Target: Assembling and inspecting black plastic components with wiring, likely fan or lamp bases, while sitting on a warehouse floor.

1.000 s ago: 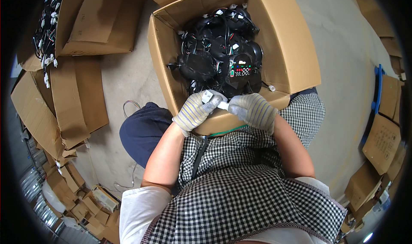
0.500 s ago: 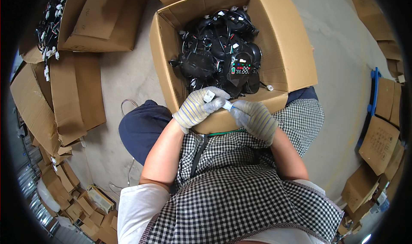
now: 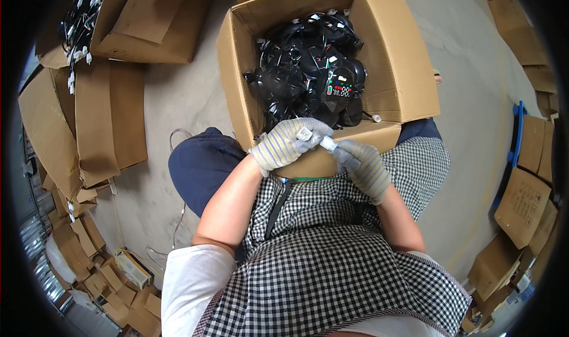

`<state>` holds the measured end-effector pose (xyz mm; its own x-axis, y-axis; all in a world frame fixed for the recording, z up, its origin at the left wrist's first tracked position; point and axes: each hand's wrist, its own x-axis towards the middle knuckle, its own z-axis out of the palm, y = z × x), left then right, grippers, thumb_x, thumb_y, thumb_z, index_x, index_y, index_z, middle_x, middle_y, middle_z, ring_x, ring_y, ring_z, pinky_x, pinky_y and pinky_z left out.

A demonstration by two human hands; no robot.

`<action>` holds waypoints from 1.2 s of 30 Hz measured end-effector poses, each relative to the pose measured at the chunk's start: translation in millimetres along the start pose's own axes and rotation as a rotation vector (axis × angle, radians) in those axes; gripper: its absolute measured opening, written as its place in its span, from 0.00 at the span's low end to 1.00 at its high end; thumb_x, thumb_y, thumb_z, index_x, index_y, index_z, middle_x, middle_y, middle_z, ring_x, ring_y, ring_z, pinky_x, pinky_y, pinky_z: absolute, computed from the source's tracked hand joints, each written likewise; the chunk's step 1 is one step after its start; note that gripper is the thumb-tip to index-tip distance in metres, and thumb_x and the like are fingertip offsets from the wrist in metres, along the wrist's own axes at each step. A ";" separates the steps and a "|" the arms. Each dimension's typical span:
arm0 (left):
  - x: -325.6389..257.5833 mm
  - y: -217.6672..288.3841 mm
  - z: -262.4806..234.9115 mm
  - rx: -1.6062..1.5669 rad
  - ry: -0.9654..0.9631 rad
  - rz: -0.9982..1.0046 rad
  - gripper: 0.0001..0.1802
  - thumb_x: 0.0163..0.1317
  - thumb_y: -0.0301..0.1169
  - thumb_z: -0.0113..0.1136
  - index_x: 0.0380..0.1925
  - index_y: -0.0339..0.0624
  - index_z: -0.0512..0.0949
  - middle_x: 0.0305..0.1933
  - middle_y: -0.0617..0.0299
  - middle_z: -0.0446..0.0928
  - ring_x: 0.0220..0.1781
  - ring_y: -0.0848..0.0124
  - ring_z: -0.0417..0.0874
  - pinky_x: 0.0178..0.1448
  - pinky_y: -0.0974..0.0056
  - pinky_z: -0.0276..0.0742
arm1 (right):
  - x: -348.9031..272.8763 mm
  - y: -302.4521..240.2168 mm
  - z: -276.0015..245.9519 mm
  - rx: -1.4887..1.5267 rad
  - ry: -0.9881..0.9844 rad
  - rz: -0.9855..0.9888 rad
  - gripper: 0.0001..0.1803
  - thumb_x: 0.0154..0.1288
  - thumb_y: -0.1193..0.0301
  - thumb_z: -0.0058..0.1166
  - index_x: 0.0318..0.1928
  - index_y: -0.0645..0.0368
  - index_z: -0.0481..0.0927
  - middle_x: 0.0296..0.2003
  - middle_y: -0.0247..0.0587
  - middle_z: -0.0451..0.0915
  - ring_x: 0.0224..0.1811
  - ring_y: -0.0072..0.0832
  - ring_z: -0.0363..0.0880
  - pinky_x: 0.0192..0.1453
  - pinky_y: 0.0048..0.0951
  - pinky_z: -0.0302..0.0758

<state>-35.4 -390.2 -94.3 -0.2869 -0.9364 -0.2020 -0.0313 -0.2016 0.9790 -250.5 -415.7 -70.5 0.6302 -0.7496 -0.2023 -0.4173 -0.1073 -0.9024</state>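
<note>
Both my hands wear striped knit gloves and meet over the near edge of an open cardboard box (image 3: 415,70). My left hand (image 3: 284,145) is closed, with a white plastic plug connector (image 3: 304,134) showing at its fingers. My right hand (image 3: 365,168) pinches a second white connector (image 3: 328,143), whose other end touches my left fingertips. Inside the box lie several black rounded units (image 3: 278,82) tangled with thin wires and white plugs. One black display unit (image 3: 340,88) faces up with lit coloured symbols. Whether the two connectors are joined is hidden by my fingers.
A loose white plug (image 3: 376,118) lies near the box's right corner. At the upper left, a bundle of wire leads (image 3: 80,23) hangs by another cardboard box (image 3: 148,35). Flattened cartons (image 3: 109,124) and a blue-framed stack (image 3: 514,138) stand at the sides. A thin cable (image 3: 178,221) trails on the floor.
My hands have shifted slightly in the picture, as has the whole box. More of the white connector shows between my fingers. Both hands keep their pinch.
</note>
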 end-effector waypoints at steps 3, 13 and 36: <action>-0.4 -4.0 -4.9 -0.002 0.113 0.039 0.21 0.66 0.45 0.54 0.48 0.39 0.78 0.39 0.62 0.79 0.43 0.74 0.76 0.52 0.68 0.71 | -7.6 2.3 -1.4 0.060 -0.027 0.089 0.17 0.71 0.61 0.46 0.40 0.64 0.79 0.19 0.35 0.72 0.20 0.21 0.70 0.27 0.24 0.68; 6.1 -16.6 -15.4 -0.162 0.498 -0.047 0.20 0.69 0.42 0.52 0.49 0.38 0.76 0.40 0.63 0.78 0.41 0.76 0.77 0.50 0.70 0.73 | -13.1 -12.7 17.8 -0.076 0.021 -0.074 0.15 0.69 0.61 0.46 0.37 0.60 0.78 0.26 0.42 0.79 0.28 0.37 0.80 0.32 0.34 0.73; 73.9 -101.2 -23.6 0.674 0.557 -0.106 0.27 0.65 0.38 0.50 0.62 0.40 0.66 0.59 0.49 0.71 0.61 0.57 0.71 0.64 0.62 0.64 | -4.1 30.4 44.4 -0.314 -0.096 -0.016 0.14 0.70 0.64 0.39 0.43 0.55 0.78 0.28 0.49 0.81 0.29 0.48 0.80 0.33 0.48 0.75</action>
<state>-30.8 -445.8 -209.0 0.2528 -0.9618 -0.1050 -0.6402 -0.2477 0.7272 -236.6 -386.8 -114.0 0.6910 -0.6827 -0.2377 -0.5790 -0.3258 -0.7474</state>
